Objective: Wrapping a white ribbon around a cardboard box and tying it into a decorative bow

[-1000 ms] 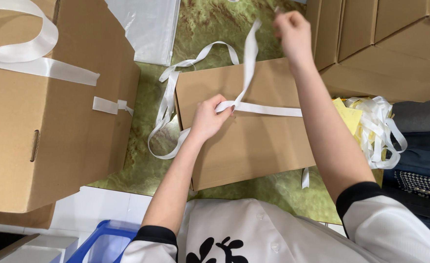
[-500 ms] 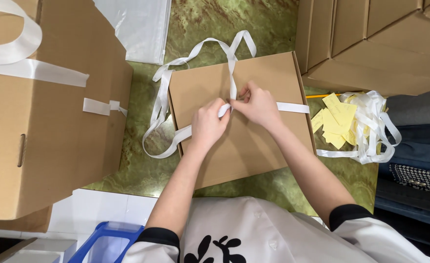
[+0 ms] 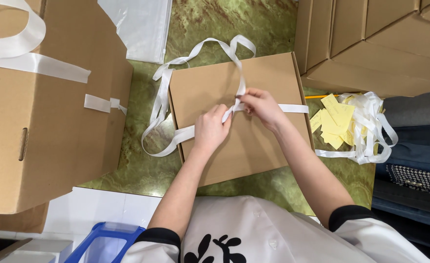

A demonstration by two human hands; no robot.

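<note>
A flat brown cardboard box (image 3: pixel 268 151) lies on the green marbled surface (image 3: pixel 205 29) in front of me. A white ribbon (image 3: pixel 163 85) runs across its lid and loops off the far and left edges. My left hand (image 3: pixel 211 129) pinches the ribbon near the lid's middle. My right hand (image 3: pixel 261 106) grips the ribbon just beside it, where the strands cross. Both hands rest on the lid, close together.
A tall cardboard box with white tape (image 3: pixel 44 112) stands at the left. Stacked cardboard boxes (image 3: pixel 371 39) fill the upper right. Yellow paper slips (image 3: pixel 335 122) and a heap of white ribbon (image 3: pixel 371 122) lie right of the flat box. A clear plastic bag (image 3: pixel 139 27) lies beyond.
My right hand came down from high above the box to the ribbon crossing on the lid. The ribbon's raised strand now lies in loops beyond the box's far edge.
</note>
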